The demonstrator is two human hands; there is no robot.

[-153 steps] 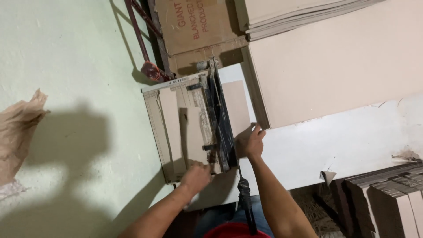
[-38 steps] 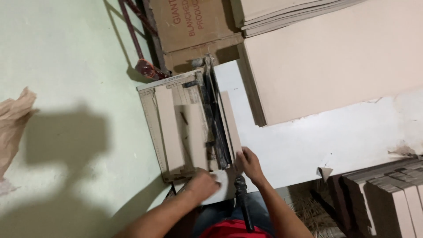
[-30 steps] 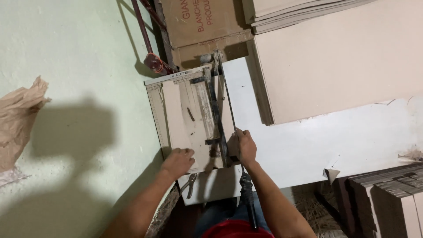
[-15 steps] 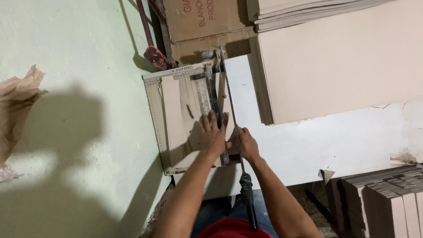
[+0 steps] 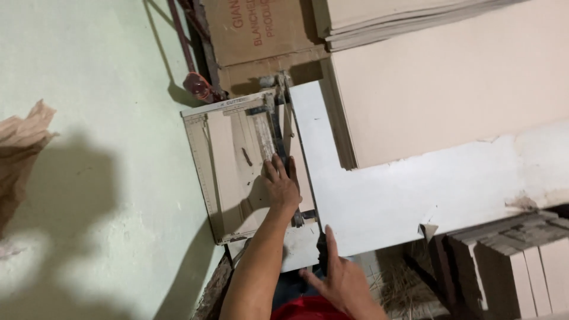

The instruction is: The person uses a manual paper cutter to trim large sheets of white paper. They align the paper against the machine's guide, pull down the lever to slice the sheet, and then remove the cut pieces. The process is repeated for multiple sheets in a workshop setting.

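A paper cutter (image 5: 204, 154) with a ruled base lies on the white table (image 5: 403, 189), a beige card sheet (image 5: 228, 160) on its bed. My left hand (image 5: 281, 185) presses flat on the cutter's clamp bar and the card, fingers pointing away from me. The blade arm is down along the cutter's right edge, and a narrow beige strip (image 5: 303, 178) lies just beyond it. My right hand (image 5: 338, 278) is at the near end of the arm, wrapped loosely round its black handle (image 5: 322, 249) with the thumb pointing up.
A tall stack of large beige boards (image 5: 444, 77) covers the table's far right. A brown cardboard box (image 5: 261, 29) and a red metal frame (image 5: 195, 83) stand behind the cutter. Stacks of cut card pieces (image 5: 510, 261) sit lower right. Crumpled brown paper (image 5: 21, 148) lies on the floor at left.
My left hand moved from the cutter's near edge up onto the clamp bar. My right hand slid down the arm to its black handle, and the blade arm came down.
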